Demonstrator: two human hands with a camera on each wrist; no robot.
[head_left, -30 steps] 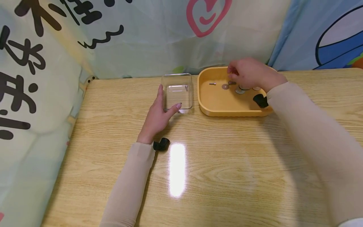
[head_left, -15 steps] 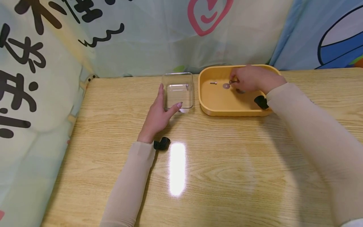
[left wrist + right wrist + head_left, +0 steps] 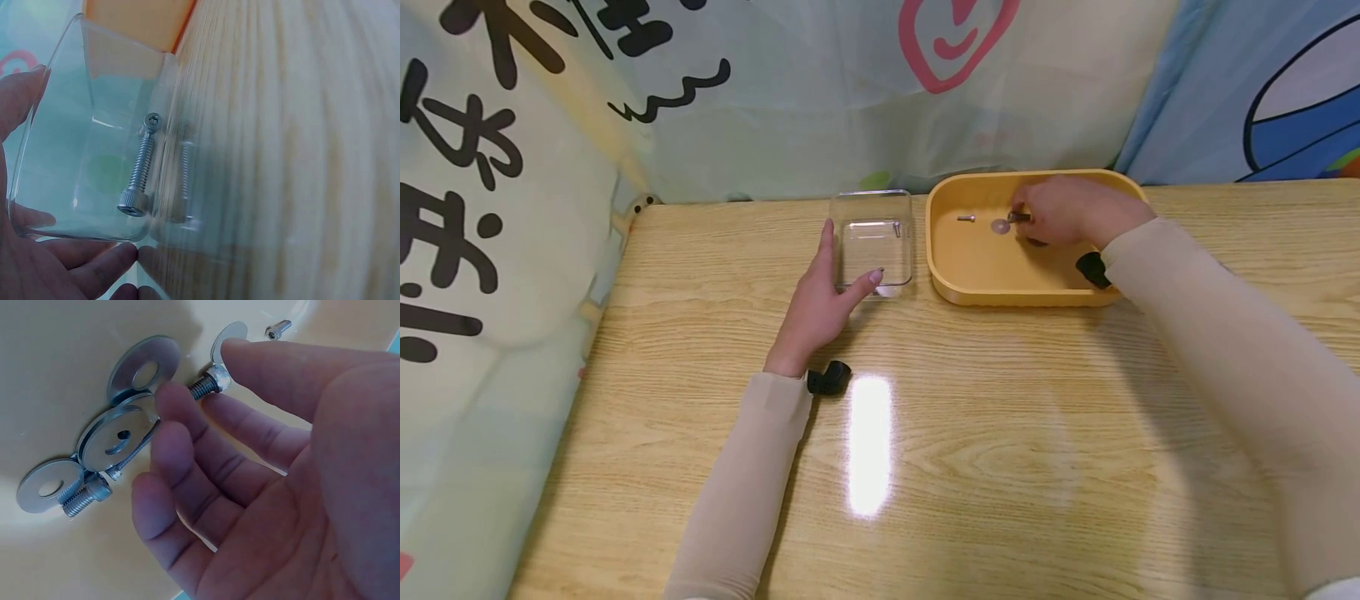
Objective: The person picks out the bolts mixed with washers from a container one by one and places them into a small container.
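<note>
My left hand [image 3: 812, 312] holds a clear plastic box [image 3: 872, 193] at its near left corner, the thumb on the front and the fingers along the left side. Two socket-head bolts lie in the box; the nearer bolt [image 3: 132, 201] looks larger in the left wrist view. My right hand [image 3: 1067, 208] is down inside the yellow tray [image 3: 985, 296]. Between its thumb and index fingertip it pinches a short bolt [image 3: 215, 378], beside a small washer [image 3: 1000, 226]. The other fingers curve over larger washers [image 3: 150, 356] and another bolt [image 3: 87, 495], mostly hidden in the head view.
A small bolt [image 3: 966, 218] lies apart in the tray's left part. The tray stands right of the box on a wooden table [image 3: 970, 467]. A printed curtain [image 3: 805, 100] hangs along the table's back edge and left side.
The right hand has lowered into the tray, its fingertips closing around the short bolt. The left hand and the box have kept their place.
</note>
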